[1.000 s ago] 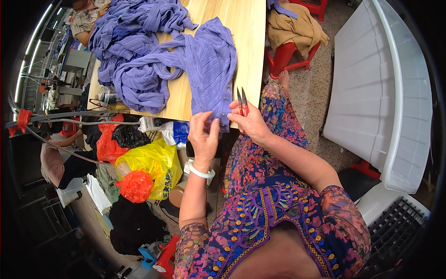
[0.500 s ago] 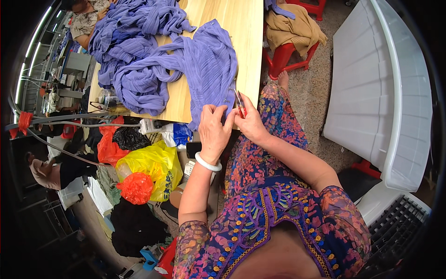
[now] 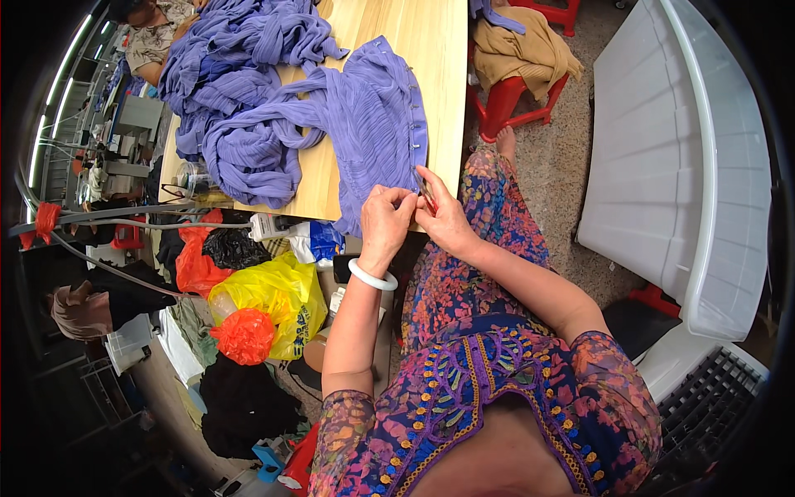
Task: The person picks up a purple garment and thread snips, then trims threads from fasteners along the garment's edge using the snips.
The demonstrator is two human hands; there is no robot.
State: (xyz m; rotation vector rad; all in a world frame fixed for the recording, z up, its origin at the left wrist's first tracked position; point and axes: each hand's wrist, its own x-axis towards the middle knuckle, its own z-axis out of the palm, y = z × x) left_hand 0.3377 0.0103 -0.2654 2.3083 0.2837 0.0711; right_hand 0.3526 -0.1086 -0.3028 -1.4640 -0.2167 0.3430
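A purple ribbed garment (image 3: 373, 108) lies spread on the wooden table, with small shiny fastenings spaced along its right-hand edge. At its near right corner my left hand (image 3: 386, 219) is closed, thumb and fingertips pinching the cloth's edge. Right beside it, my right hand (image 3: 450, 222) is closed around small red-handled thread snips (image 3: 428, 197), whose blades are mostly hidden by the fingers. Both hands' fingertips nearly meet over the fabric. A heap of more purple garments (image 3: 248, 91) is bunched to the left, partly joined to the spread piece by a twisted length of cloth.
The wooden table's (image 3: 439, 50) edge runs close to my right hand. A red stool (image 3: 505, 103) bearing tan cloth (image 3: 526, 50) stands beyond, and a big white plastic bin (image 3: 646, 157) is on the right. Bags, including a yellow one (image 3: 286, 302), crowd below left. Another person (image 3: 149, 45) sits far left.
The snips have tipped down into my right hand, their blades no longer pointing up. The garment's right edge has turned flatter, showing more fastenings. Both hands stay at the same corner.
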